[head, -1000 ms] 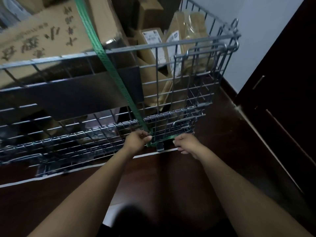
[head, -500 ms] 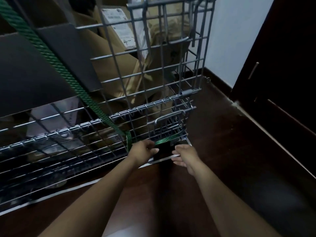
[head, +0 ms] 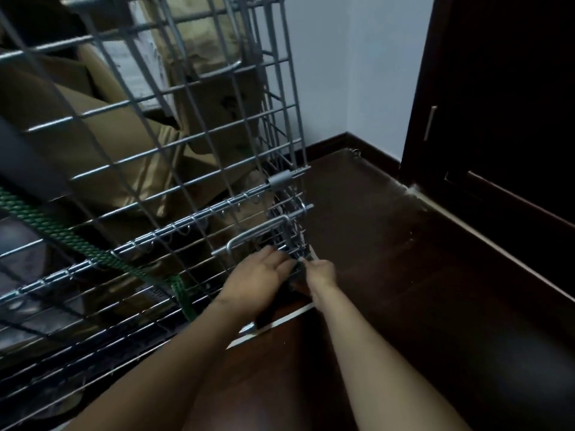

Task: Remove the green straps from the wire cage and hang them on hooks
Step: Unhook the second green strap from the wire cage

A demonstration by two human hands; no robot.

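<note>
A grey wire cage [head: 280, 180] fills the left half of the head view. A green strap [head: 65, 237] runs diagonally down across its front, folds at the lower wires and drops toward the floor behind my left forearm. Both hands meet at the cage's lower right corner. My left hand [head: 261, 275] lies with straight fingers against the bottom wires. My right hand [head: 320, 272] pinches a small green piece of the strap at the corner post. The strap between the fold and the corner is hidden by my left arm.
Cardboard boxes [head: 224, 98] and brown paper parcels [head: 102, 144] are stacked inside the cage. The floor [head: 404, 275] is dark wood with a white tape line [head: 280, 318] under the cage. A white wall [head: 357, 73] and a dark door [head: 497, 104] stand to the right.
The view has dropped and closed in on the cage's lower right corner. Both hands have shifted right along the bottom edge. My left hand has left the strap's fold.
</note>
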